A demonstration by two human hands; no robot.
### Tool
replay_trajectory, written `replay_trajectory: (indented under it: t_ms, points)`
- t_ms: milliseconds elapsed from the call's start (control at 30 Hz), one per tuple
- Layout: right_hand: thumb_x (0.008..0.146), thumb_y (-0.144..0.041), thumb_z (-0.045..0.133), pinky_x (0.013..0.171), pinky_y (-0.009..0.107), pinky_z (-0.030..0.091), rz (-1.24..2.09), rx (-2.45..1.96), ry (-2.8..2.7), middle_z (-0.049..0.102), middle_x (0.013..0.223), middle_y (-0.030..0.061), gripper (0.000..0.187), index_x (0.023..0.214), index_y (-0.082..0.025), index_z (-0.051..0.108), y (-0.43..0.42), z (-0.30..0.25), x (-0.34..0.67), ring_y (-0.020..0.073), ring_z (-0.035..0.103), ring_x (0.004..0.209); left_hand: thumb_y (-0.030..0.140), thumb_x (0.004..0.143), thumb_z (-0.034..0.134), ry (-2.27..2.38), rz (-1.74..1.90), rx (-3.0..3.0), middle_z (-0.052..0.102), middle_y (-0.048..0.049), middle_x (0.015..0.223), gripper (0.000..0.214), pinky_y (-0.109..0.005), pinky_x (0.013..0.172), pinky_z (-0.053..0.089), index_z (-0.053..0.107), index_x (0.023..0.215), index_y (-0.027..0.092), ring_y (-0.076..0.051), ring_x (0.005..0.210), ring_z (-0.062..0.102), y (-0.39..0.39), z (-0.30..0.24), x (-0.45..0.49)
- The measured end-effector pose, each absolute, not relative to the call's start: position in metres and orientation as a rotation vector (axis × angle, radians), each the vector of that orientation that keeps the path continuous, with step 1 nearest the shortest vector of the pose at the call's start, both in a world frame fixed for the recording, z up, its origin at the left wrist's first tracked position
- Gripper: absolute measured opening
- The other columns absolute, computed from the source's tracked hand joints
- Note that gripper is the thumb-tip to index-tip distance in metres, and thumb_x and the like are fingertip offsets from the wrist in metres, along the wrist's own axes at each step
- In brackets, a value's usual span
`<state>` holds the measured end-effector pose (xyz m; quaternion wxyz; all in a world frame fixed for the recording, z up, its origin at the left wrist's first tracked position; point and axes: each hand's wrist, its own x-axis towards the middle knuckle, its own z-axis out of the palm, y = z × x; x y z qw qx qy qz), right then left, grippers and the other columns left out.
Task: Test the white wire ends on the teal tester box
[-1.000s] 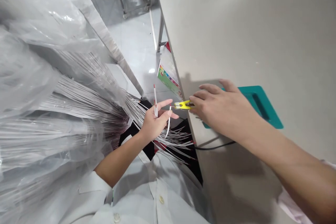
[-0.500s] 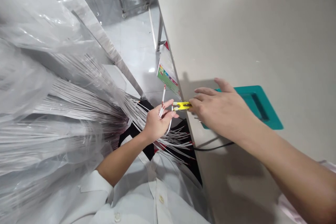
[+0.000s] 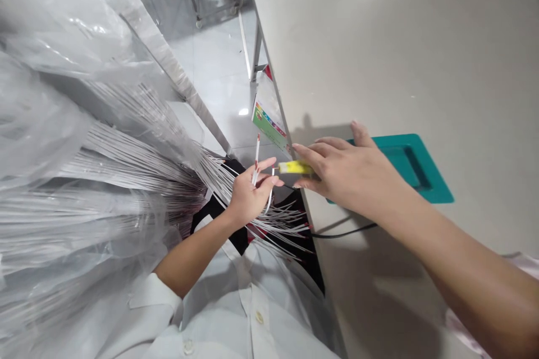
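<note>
My left hand [image 3: 249, 195] is closed on a white wire [image 3: 268, 203], its thumb and forefinger close together. The wire bends up from the hand, and one of its ends lies near the fingertips. Another short white length [image 3: 257, 151] with red marks sticks up between the fingers. Over the table edge, my right hand [image 3: 343, 171] grips a small yellow hand tool [image 3: 295, 166] with a pale front end; its exact kind is unclear. The tool's front points at the bent wire, a small gap from the left fingertips. The palm and hand hide its rear.
White wire bundles [image 3: 135, 171] under clear plastic [image 3: 46, 67] fill the left. Wire ends [image 3: 286, 224] fan out over my lap. A teal tray [image 3: 435, 179] lies on the table [image 3: 379, 56], near a black cord [image 3: 345, 234]. A printed bag [image 3: 269, 118] hangs beside the table edge.
The yellow tool has turned, from showing two separate prongs to a narrower side, and shifted slightly right of the left fingertips. The left hand has moved slightly left with the wire.
</note>
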<state>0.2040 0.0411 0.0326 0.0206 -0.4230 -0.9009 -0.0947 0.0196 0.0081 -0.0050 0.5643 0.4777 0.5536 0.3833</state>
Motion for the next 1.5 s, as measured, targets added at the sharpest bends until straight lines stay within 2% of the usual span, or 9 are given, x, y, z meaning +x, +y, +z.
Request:
replay_trajectory:
  t_ms: [200,367,567,800,1000,1167,1267,1433,1500]
  points:
    - [0.08,-0.054,0.051,0.095,0.059,0.032,-0.189,-1.206,-2.611,0.068,0.091,0.0126,0.048,0.112,-0.019,0.059,0.037,0.035,0.203,0.0301,0.062,0.085,0.025,0.077,0.059,1.247,0.987,0.976,0.069,-0.0018,0.072,0.041,-0.018,0.039,0.027,0.053,0.117,0.017,-0.003,0.039,0.033,0.0,-0.005,0.009]
    - [0.083,-0.019,0.056,0.074,0.031,0.052,-0.017,-1.056,-2.243,0.069,0.096,0.0087,0.024,0.106,-0.019,0.062,0.009,0.038,0.181,0.0194,0.064,0.086,0.028,0.073,0.063,1.14,1.039,0.787,0.068,-0.0024,0.067,0.019,-0.018,0.037,0.022,0.055,0.084,0.014,0.0,0.035,0.027,-0.007,0.007,-0.001]
    - [0.083,-0.025,0.057,0.072,0.035,0.054,0.891,-1.104,-1.789,0.069,0.09,0.0054,0.02,0.1,-0.025,0.067,-0.006,0.022,0.15,0.0183,0.064,0.083,0.034,0.071,0.065,1.03,0.975,0.75,0.063,-0.001,0.059,0.023,-0.018,0.036,0.023,0.059,0.078,0.012,-0.001,0.036,0.034,-0.017,0.023,-0.007]
    - [0.075,-0.023,0.066,0.069,0.032,0.053,1.073,-1.008,-1.458,0.069,0.074,0.0009,0.014,0.085,-0.032,0.072,-0.008,0.006,0.137,0.0164,0.06,0.08,0.038,0.074,0.063,1.045,0.914,0.845,0.058,0.0005,0.056,0.026,-0.02,0.037,0.022,0.058,0.069,0.013,-0.002,0.037,0.033,-0.022,0.023,-0.011]
    - [0.072,-0.032,0.069,0.042,0.025,0.044,1.579,-0.917,-1.072,0.063,0.075,-0.0007,0.006,0.075,-0.028,0.072,-0.008,0.001,0.136,0.0084,0.053,0.047,0.037,0.076,0.061,1.05,0.953,0.991,0.057,0.0002,0.057,0.027,-0.02,0.044,0.029,0.059,0.064,0.013,-0.003,0.043,0.034,-0.023,0.022,-0.009]
    - [0.076,-0.029,0.065,0.057,0.028,0.05,1.219,-1.108,-1.304,0.066,0.092,0.0027,0.019,0.095,-0.028,0.069,-0.005,0.006,0.147,0.0141,0.06,0.071,0.033,0.076,0.061,1.205,0.936,0.93,0.061,-0.0007,0.061,0.02,-0.02,0.048,0.034,0.064,0.08,0.013,-0.005,0.046,0.043,-0.022,0.011,-0.013]
    - [0.08,-0.027,0.061,0.066,0.033,0.051,1.082,-1.109,-1.335,0.066,0.095,0.0038,0.02,0.099,-0.029,0.068,-0.003,0.004,0.153,0.0177,0.061,0.083,0.032,0.076,0.062,1.226,0.901,0.924,0.065,-0.0026,0.063,0.02,-0.02,0.051,0.038,0.065,0.079,0.013,-0.007,0.051,0.049,-0.022,0.009,-0.015]
    - [0.083,-0.024,0.057,0.068,0.037,0.051,1.023,-1.018,-1.394,0.069,0.09,0.0032,0.016,0.092,-0.03,0.068,-0.001,0.004,0.156,0.0191,0.062,0.081,0.037,0.075,0.063,1.308,0.977,0.965,0.07,-0.0081,0.088,0.03,-0.023,0.06,0.044,0.068,0.095,0.016,-0.013,0.068,0.059,-0.026,0.011,-0.018]
    - [0.081,-0.022,0.058,0.065,0.034,0.051,1.021,-0.981,-1.545,0.069,0.08,0.0025,0.014,0.088,-0.028,0.069,-0.002,0.01,0.154,0.0175,0.062,0.074,0.041,0.077,0.06,1.344,0.998,1.005,0.069,-0.0076,0.089,0.033,-0.023,0.059,0.043,0.067,0.098,0.017,-0.013,0.07,0.059,-0.027,0.012,-0.02]
